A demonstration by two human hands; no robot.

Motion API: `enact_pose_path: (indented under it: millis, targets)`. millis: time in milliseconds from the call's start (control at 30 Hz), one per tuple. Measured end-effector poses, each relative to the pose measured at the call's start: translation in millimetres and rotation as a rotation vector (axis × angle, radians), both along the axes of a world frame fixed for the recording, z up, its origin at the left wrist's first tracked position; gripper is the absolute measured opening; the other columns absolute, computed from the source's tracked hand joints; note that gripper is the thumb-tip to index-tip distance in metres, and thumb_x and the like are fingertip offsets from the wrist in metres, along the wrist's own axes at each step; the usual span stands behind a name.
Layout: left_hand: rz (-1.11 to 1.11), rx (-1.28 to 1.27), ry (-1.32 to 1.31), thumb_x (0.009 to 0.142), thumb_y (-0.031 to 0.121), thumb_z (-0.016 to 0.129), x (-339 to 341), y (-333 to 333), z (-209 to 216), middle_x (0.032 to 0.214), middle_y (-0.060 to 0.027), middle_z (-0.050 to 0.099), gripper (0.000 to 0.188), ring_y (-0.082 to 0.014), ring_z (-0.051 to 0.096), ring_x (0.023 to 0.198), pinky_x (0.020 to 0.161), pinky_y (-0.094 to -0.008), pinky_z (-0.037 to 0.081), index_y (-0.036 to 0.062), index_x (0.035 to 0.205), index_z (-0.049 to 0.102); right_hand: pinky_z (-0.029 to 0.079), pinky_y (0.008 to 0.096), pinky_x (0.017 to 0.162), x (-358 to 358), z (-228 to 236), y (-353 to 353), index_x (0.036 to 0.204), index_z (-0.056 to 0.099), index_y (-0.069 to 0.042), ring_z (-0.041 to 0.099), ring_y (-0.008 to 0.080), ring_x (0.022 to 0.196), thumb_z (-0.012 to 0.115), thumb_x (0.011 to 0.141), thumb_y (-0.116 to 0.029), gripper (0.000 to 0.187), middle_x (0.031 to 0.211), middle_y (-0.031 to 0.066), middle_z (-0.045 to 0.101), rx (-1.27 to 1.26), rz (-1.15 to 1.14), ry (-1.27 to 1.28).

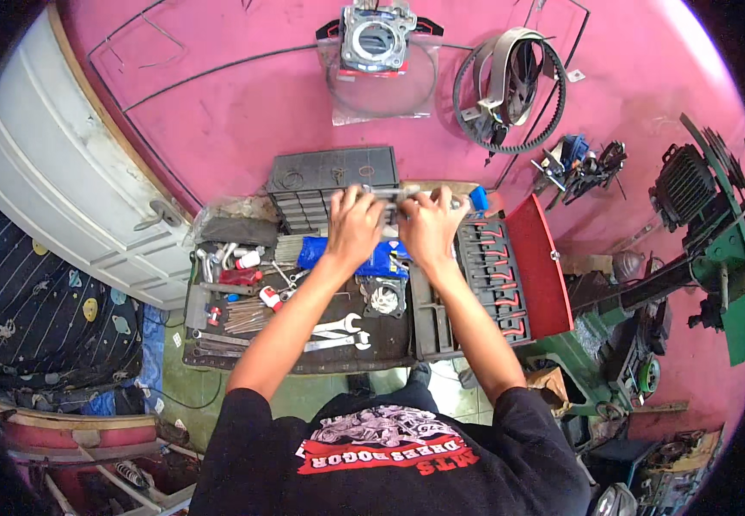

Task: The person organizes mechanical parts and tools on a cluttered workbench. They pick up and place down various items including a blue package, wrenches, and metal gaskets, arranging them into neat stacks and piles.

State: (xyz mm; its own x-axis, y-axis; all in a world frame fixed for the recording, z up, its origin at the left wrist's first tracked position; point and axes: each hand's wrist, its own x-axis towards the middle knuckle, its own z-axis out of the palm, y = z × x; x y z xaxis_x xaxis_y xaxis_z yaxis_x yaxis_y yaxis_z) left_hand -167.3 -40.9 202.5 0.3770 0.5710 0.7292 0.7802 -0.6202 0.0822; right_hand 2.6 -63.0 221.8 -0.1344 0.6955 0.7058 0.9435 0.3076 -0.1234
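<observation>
Both my hands are raised over a cluttered tool bench against a pink wall. My left hand [353, 225] and my right hand [428, 228] grip the two ends of a slim metal tool [389, 194] with a blue end [479, 199], held level between them. Just below my hands lie a blue cloth [314, 253] and a small round metal engine part [384, 298]. What kind of tool I hold is hard to tell.
An open red tool case [541, 268] with rows of red-tipped keys stands at right. Wrenches [338, 334], screwdrivers and rods lie at left on the bench. A drawer organiser [303, 182], a hung cylinder block [377, 36] and drive belt [510, 86] are on the wall. A white door [54, 172] is at left.
</observation>
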Motion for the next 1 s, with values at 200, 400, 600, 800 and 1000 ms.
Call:
enact_pose_path:
  millis: [200, 400, 600, 800, 1000]
  targets:
    - [0.098, 0.252, 0.081, 0.077, 0.021, 0.078, -11.1, 39.3, 95.9, 0.106, 0.0071, 0.069, 0.033, -0.0197, 0.054, 0.114, 0.093, -0.0499, 0.031, 0.0179, 0.109, 0.077, 0.031, 0.0593, 0.103, 0.5, 83.3, 41.2, 0.101, 0.08, -0.023, 0.056, 0.0246, 0.11, 0.073, 0.08, -0.017, 0.022, 0.098, -0.0066, 0.072, 0.275, 0.019, -0.07]
    - [0.154, 0.415, 0.122, 0.078, 0.024, 0.078, -20.2, 68.7, 170.6, 0.105, 0.0115, 0.069, 0.031, -0.0153, 0.053, 0.114, 0.094, -0.0497, 0.029, 0.0225, 0.108, 0.078, 0.031, 0.0616, 0.102, -1.1, 152.7, 70.7, 0.101, 0.08, -0.025, 0.058, 0.026, 0.111, 0.073, 0.08, -0.019, 0.023, 0.095, -0.0073, 0.073, 0.472, 0.023, -0.114]
    - [0.21, 0.53, 0.175, 0.079, 0.025, 0.077, -26.6, 89.8, 228.9, 0.104, 0.0126, 0.069, 0.027, -0.0145, 0.054, 0.112, 0.094, -0.0516, 0.028, 0.0259, 0.106, 0.078, 0.032, 0.06, 0.1, -3.9, 209.9, 91.3, 0.099, 0.081, -0.03, 0.059, 0.0231, 0.106, 0.074, 0.081, -0.023, 0.021, 0.095, -0.0138, 0.074, 0.563, -0.048, -0.21]
    - [0.243, 0.563, 0.206, 0.081, 0.027, 0.075, -27.3, 101.2, 268.5, 0.106, 0.0129, 0.069, 0.025, -0.0152, 0.055, 0.113, 0.096, -0.0524, 0.029, 0.0257, 0.106, 0.079, 0.032, 0.0609, 0.101, -3.9, 243.0, 111.9, 0.099, 0.081, -0.032, 0.059, 0.0217, 0.106, 0.072, 0.083, -0.025, 0.02, 0.096, -0.0154, 0.075, 0.663, -0.086, -0.229]
    - [0.289, 0.568, 0.231, 0.082, 0.029, 0.074, -26.9, 116.3, 286.2, 0.106, 0.0116, 0.071, 0.024, -0.0158, 0.055, 0.113, 0.098, -0.0541, 0.03, 0.0272, 0.106, 0.08, 0.034, 0.0617, 0.099, -7.2, 259.6, 124.3, 0.099, 0.082, -0.034, 0.06, 0.0195, 0.102, 0.071, 0.083, -0.023, 0.022, 0.094, -0.0131, 0.076, 0.623, -0.131, -0.242]
